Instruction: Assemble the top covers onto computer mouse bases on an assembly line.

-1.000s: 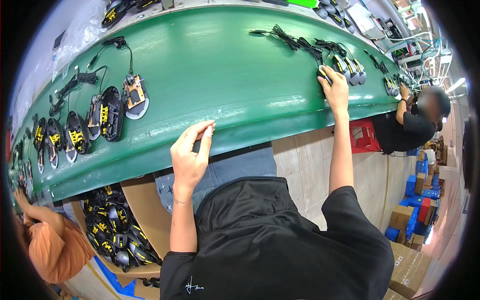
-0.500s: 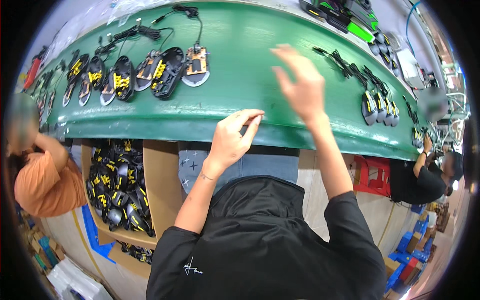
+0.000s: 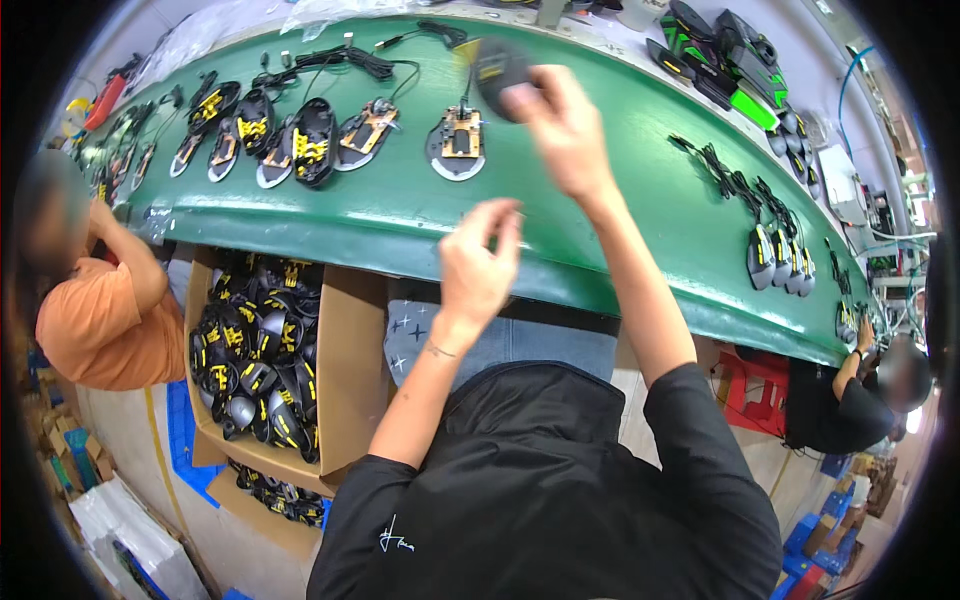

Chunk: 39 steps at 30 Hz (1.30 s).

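My right hand [image 3: 572,135] grips a dark mouse shell [image 3: 496,75], smeared by motion, above the far part of the green bench [image 3: 570,220]. Just left of it lies a mouse base [image 3: 458,158] with a bare circuit board, its cable running away from me. My left hand [image 3: 478,265] hovers over the bench's near edge, thumb and fingers curled together; anything small between them is hidden. Further left, another mouse base [image 3: 366,135] with a board lies beside an upturned mouse shell [image 3: 314,145] with yellow parts inside.
A cardboard box [image 3: 350,370] full of mouse shells stands left of my lap. Several assembled mice [image 3: 780,262] with bundled cables lie at the right. Black and green packages [image 3: 725,60] stand on the back ledge. Co-workers sit at both sides, one in an orange shirt [image 3: 105,325].
My right hand, empty before, has moved left and now holds the mouse shell that lay between the two board bases. The left hand stays curled near the bench edge. The view has shifted slightly.
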Each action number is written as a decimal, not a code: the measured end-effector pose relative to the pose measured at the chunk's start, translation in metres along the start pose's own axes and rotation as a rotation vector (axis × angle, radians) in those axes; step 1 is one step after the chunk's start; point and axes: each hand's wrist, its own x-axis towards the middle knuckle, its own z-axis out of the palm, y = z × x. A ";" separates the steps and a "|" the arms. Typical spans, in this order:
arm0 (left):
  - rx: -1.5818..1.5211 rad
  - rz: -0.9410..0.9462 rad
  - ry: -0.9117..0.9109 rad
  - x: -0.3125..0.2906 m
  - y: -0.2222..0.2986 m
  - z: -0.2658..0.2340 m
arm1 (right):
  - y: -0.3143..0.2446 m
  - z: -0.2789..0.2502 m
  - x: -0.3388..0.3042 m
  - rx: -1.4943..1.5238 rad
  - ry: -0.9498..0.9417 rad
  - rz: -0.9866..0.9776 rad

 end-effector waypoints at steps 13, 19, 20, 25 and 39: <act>0.891 -0.127 -0.168 0.124 -0.021 -0.015 | 0.044 -0.116 -0.079 -0.844 0.301 0.612; -0.191 -0.430 -0.227 0.124 -0.030 -0.006 | 0.039 -0.109 -0.094 -0.809 0.312 0.132; -0.377 -0.479 -0.253 0.117 -0.033 -0.004 | 0.041 -0.111 -0.095 -0.799 0.318 0.131; -0.943 -0.622 -0.428 0.066 -0.011 0.015 | 0.062 -0.115 -0.094 -0.917 0.298 0.163; -1.021 -0.726 -0.558 0.046 -0.008 0.018 | 0.024 -0.071 -0.036 0.355 -0.295 0.670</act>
